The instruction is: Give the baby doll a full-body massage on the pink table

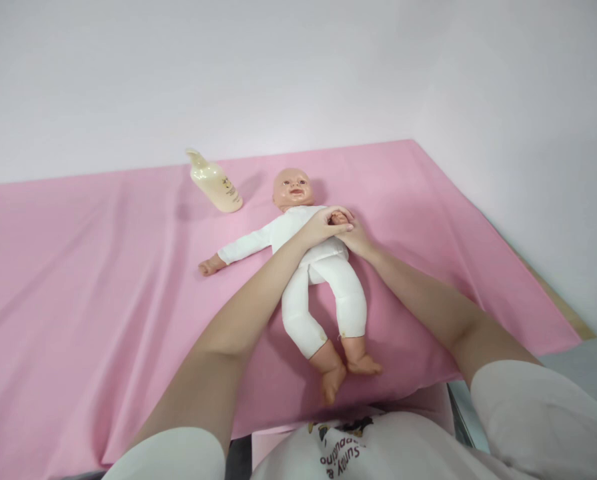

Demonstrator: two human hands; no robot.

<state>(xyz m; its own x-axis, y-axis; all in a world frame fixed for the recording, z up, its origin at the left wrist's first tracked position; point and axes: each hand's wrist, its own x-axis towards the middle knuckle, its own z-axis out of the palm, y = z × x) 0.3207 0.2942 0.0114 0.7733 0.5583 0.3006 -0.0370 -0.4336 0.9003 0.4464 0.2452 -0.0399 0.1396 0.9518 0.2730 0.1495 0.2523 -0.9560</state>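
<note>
A baby doll (295,267) with a white cloth body lies on its back, head away from me. Its one hand (339,218) is raised over its chest, between my two hands. My left hand (322,225) curls around this small hand from the left, thumb and fingers closed about it. From the other side, my right hand (359,237) closes on the same doll's hand or wrist, its fingers partly hidden behind my left fingers. The doll's other arm (245,245) stretches out flat on the cloth, and its bent legs (323,307) point toward me.
A pink cloth (103,267) covers the table, with folds at the left. Beyond the doll's outstretched arm stands a cream pump bottle (217,185). A white wall (278,73) rises behind, and a wooden table edge (563,300) shows at the right.
</note>
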